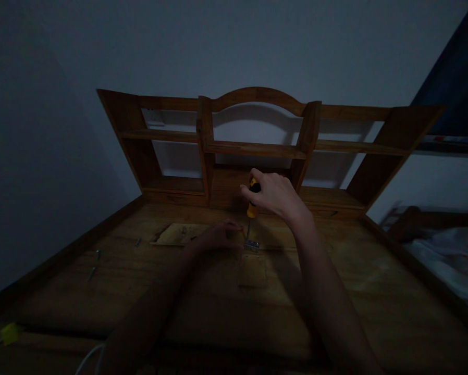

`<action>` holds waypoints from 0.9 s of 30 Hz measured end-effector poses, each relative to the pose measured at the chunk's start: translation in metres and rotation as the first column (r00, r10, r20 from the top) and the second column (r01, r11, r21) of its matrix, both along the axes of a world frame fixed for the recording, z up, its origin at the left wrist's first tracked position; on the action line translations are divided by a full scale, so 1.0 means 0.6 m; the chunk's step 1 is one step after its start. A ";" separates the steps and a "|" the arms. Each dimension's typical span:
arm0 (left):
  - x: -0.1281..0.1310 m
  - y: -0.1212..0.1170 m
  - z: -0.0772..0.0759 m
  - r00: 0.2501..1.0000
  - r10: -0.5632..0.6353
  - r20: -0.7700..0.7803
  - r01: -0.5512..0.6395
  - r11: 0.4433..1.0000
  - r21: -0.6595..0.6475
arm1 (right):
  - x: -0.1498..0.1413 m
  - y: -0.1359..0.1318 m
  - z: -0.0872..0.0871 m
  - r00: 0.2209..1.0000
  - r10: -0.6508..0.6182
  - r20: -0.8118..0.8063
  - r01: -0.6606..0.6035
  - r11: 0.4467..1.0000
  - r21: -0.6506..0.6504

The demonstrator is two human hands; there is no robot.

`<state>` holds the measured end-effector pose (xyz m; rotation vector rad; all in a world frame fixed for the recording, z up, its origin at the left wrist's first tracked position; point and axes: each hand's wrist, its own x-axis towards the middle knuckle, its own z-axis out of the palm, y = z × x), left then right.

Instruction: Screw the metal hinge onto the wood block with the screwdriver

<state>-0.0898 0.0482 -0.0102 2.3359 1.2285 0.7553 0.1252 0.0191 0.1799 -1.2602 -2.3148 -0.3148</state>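
Observation:
My right hand (275,192) is closed around the yellow-and-black handle of a screwdriver (251,210). Its shaft points down, and the tip meets a small silver metal hinge (251,245) with holes in it. From the left, my left hand (220,234) reaches in with curved fingers, its thumb and fingertips at the hinge's left edge; the dim light blurs the exact contact. Just below the hinge, a small flat piece of wood (252,272) lies on the wooden desktop (202,307). A longer wooden strip with a rough end (171,234) lies partly behind my left hand.
Several loose screws lie at the left, among them one screw (91,273) near the edge. A wooden shelf unit (256,150) stands along the back against the wall. At the lower left are a yellow tag (10,333) and a white cable (88,357).

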 end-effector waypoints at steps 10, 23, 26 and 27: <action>-0.002 0.000 -0.002 1.000 -0.017 0.008 0.017 1.000 0.007 | 0.002 0.002 -0.004 1.000 0.030 -0.002 -0.030 0.999 0.013; 0.000 -0.005 0.003 1.000 -0.004 0.011 0.004 1.000 0.016 | -0.004 -0.002 -0.001 1.000 0.003 0.019 -0.004 0.999 0.037; 0.001 -0.003 0.001 1.000 -0.002 0.005 0.002 1.000 0.022 | -0.003 -0.003 0.001 0.998 0.063 0.007 -0.063 0.998 0.007; 0.000 -0.002 0.000 1.000 -0.001 0.002 0.001 1.000 0.020 | -0.002 -0.003 0.001 0.997 0.081 0.000 -0.081 0.997 0.007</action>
